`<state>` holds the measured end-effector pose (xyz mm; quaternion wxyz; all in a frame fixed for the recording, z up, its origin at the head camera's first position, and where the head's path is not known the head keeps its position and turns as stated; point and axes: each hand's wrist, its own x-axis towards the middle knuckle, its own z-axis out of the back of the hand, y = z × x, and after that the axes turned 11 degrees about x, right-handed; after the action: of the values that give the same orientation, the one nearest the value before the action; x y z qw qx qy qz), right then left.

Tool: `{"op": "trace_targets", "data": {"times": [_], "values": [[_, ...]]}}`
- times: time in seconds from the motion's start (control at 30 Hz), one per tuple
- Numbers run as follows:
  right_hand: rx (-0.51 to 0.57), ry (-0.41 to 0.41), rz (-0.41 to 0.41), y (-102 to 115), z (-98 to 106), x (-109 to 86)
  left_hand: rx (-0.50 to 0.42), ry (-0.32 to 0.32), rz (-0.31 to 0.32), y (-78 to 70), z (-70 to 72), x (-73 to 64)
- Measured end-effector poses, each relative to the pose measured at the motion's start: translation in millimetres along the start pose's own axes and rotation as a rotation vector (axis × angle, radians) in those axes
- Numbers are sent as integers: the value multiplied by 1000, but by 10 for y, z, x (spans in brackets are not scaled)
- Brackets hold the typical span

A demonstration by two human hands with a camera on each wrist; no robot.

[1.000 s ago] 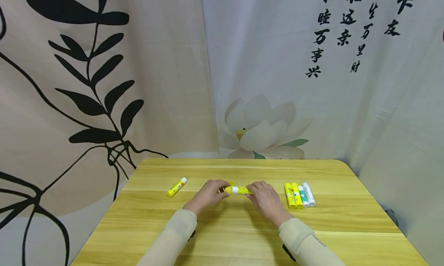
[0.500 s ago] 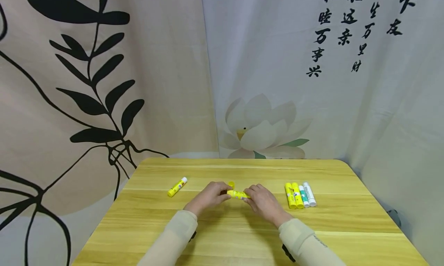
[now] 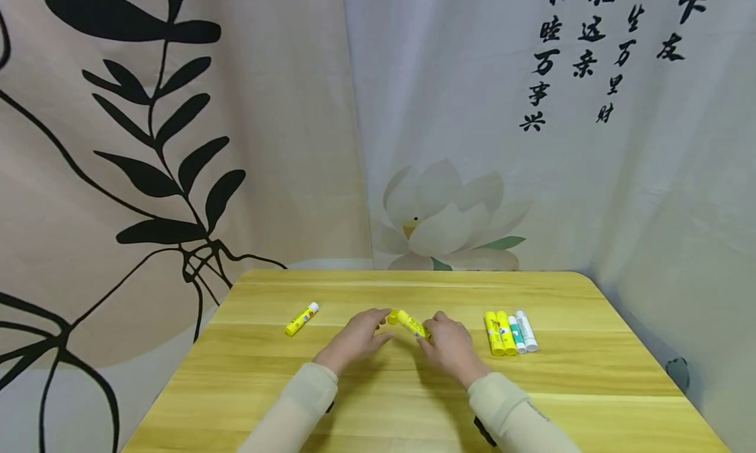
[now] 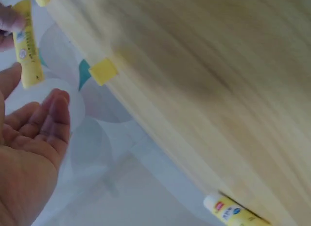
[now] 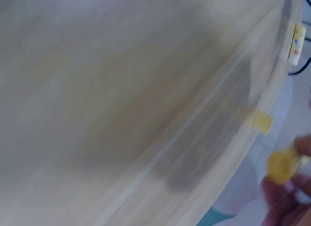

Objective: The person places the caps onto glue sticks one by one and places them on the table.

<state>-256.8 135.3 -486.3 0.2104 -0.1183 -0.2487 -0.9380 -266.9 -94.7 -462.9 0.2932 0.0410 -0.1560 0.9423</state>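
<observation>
My right hand point(image 3: 450, 343) grips a yellow glue stick point(image 3: 411, 323) by its near end, over the middle of the table. The stick slants, its far end pointing up and left. In the right wrist view the stick's round yellow end point(image 5: 281, 166) shows between finger and thumb, a bit blurred. My left hand point(image 3: 357, 335) is just left of it, fingers spread and nothing in them; the left wrist view shows its palm point(image 4: 29, 172) apart from the stick. A small yellow cap-like piece point(image 3: 392, 318) stands on the table right by the left fingertips.
Another yellow glue stick point(image 3: 302, 319) with a white end lies to the left. At the right a row holds two yellow sticks point(image 3: 499, 333), a green-and-white one point(image 3: 516, 335) and a white one point(image 3: 526, 331). A printed curtain point(image 3: 295, 144) hangs behind the wooden table point(image 3: 413, 407).
A white band showed on the glue stick earlier, then yellow covered it. My left hand has let go of its left end, and the right hand has turned the stick from level to slanting.
</observation>
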Motion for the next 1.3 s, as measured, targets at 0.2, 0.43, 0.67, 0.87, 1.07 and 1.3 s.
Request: {"op": "trace_targets", "data": {"times": [0.2, 0.43, 0.67, 0.87, 1.07, 1.3], "values": [[-178, -50, -333, -223, 156, 4, 74, 66, 123, 71, -81, -77], [-367, -52, -390, -479, 185, -60, 109, 88, 89, 102, -120, -87], [-536, -1, -334, -545, 138, -101, 112, 78, 102, 120, -123, -88], [-488, -33, -316, -497, 126, -66, 113, 48, 181, 204, -88, -113], [-442, -25, -296, -394, 130, -15, 260, -52, 382, 381, 18, -154], [-430, -8, -273, -289, 68, 57, 391, -62, 557, 780, 138, -243]]}}
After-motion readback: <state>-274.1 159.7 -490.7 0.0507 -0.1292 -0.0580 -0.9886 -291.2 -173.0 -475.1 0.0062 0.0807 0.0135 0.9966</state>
